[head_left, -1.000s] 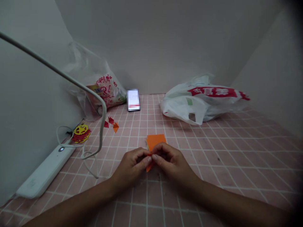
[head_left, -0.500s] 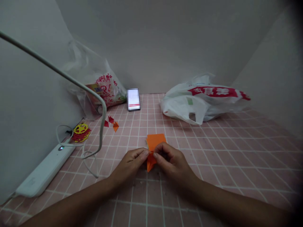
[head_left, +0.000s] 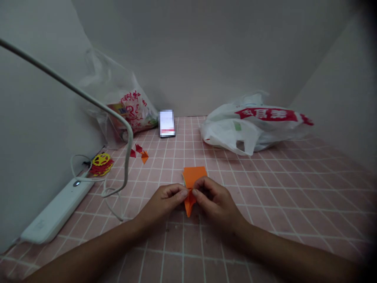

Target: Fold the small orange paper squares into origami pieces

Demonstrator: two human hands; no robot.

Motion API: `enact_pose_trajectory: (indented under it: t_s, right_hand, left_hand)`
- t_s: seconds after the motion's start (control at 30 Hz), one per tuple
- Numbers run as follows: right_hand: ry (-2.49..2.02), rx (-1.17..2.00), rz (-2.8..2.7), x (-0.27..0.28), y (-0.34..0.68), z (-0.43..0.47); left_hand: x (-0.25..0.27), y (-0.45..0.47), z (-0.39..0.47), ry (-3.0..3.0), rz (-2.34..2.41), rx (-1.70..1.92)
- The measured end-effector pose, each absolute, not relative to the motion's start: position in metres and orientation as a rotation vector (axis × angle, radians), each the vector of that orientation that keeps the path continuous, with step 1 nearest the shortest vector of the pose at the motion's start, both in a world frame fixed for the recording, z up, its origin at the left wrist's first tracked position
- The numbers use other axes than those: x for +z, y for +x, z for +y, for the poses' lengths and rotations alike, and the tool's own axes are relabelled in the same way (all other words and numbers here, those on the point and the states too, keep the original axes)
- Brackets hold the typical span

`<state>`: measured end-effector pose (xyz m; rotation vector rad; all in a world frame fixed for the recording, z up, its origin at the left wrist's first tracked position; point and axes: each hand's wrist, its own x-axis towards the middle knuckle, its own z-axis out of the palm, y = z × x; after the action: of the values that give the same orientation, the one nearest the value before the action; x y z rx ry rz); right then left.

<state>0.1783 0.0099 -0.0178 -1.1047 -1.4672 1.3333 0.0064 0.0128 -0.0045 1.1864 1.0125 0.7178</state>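
A folded piece of orange paper (head_left: 188, 205) is pinched between both hands, its pointed end hanging toward me. My left hand (head_left: 171, 198) is closed on its left edge, thumb and fingertips pressed together. From the other side, my right hand (head_left: 216, 200) grips the paper near its upper part, fingers curled and thumb against them. Just beyond the fingertips lies a square stack of orange paper (head_left: 194, 173), partly covered by my right hand. The fingers hide some of the folds.
Small folded red (head_left: 138, 148) and orange pieces (head_left: 144, 157) lie left, near yellow and red cutouts (head_left: 101, 163). A white power strip (head_left: 55, 214), a grey cable arm (head_left: 127, 157), a phone (head_left: 167, 124), a clear bag (head_left: 138, 110) and a white bag (head_left: 229, 133) surround the tiled-pattern surface (head_left: 282, 188).
The paper's pointed end has swung slightly right and toward me, and it looks narrower. My left fingertips have shifted a little right, closer to the right ones.
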Motion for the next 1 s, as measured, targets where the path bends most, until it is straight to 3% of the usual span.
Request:
enact_pose_trajectory:
  t_s: [0.67,1.0]
  right_hand:
    - [-1.088,1.361,-1.436,-0.0170,0.1768,0.0098]
    - [-1.031,1.645,-1.264,-0.0174,0.1773,0.0101]
  left_hand:
    - [-0.0053,0.0068,0.0112,1.437,1.082,0.733]
    - [-0.0042,0.0055,0.0112,1.405,1.165,0.874]
